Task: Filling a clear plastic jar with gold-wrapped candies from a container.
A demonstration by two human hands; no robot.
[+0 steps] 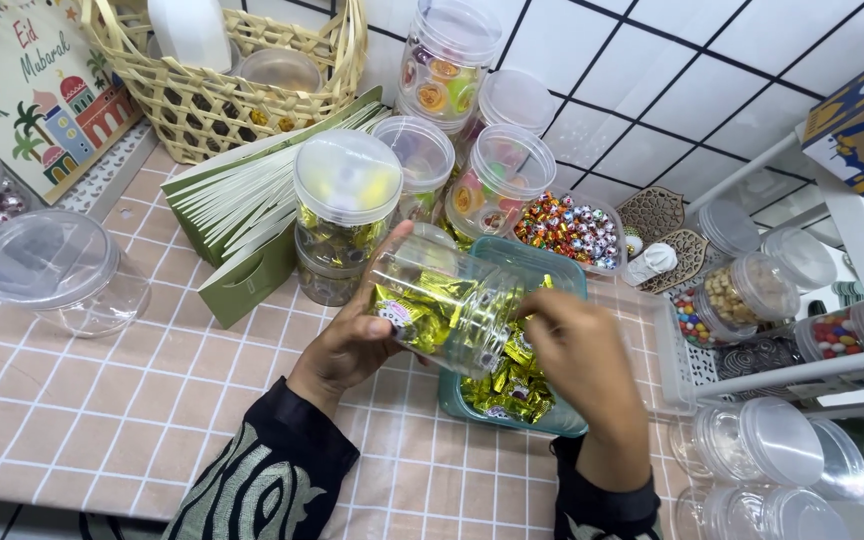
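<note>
Clear ribbed plastic forms the round jar (449, 300), tipped on its side and partly filled with gold foil-wrapped sweets, gripped by the left hand (352, 340) above a teal tub (564, 275) of the same sweets near the counter's middle. The right hand (577, 355) is curled at the jar's mouth; what it pinches cannot be told. Toward the counter's far edge lie green paper bags (242, 205), lidded jars (347, 195) and a woven basket (217, 95).

A woven basket (214, 95) stood at the rear of the pink tiled table (102, 400), beside a row of green paper bags (242, 215). An empty lidded jar (57, 270) lay at left; a white wire rack (802, 290) at right held small filled jars.
</note>
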